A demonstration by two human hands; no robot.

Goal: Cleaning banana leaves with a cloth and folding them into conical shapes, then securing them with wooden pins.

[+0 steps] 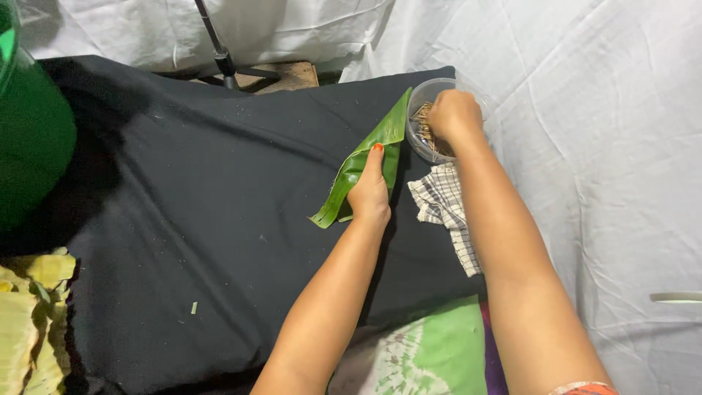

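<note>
A folded green banana leaf (365, 157) lies on the black cloth (205, 205). My left hand (370, 192) presses flat on the leaf, thumb stretched along its fold. My right hand (453, 117) reaches into a clear round plastic bowl (420, 95) that holds several thin brown sticks (423, 126). The fingers are curled down among the sticks, and whether they grip any is hidden. The bowl sits at the black cloth's far right edge, just beyond the leaf's tip.
A checked white and black rag (442, 208) lies under my right forearm. A pile of yellowed leaf pieces (33, 314) sits at the bottom left. A big green container (29, 124) stands at the left. A black stand's leg (223, 58) rises at the back. White sheets surround everything.
</note>
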